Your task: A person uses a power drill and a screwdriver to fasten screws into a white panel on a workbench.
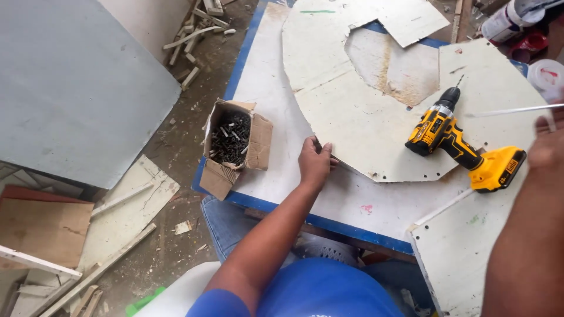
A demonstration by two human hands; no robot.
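The blue shirt (317, 290) fills the bottom of the view, and from it the left arm reaches up to the white worktable (352, 202), whose edge is blue. The left hand (315, 161) lies palm down with its fingers together, pressing the near rim of the curved cut panel (352, 111); it grips nothing. The right hand (547, 141) is raised at the right edge, just under a thin white strip (511, 110), but too little of it shows to tell whether it is closed on the strip or merely beside it.

A yellow and black cordless drill (464, 144) lies on its side on the panel, bit pointing up and away, between the two hands. An open cardboard box of dark screws (232, 141) sits at the table's left corner, and part of it seems to hang past the edge.

As I judge it, the box is the likeliest trouble: a nudge from the left forearm could tip it and scatter screws among the offcuts on the floor (158, 147). The panel, held at one point only, could pivot under a push, and the loose drill could slide with it
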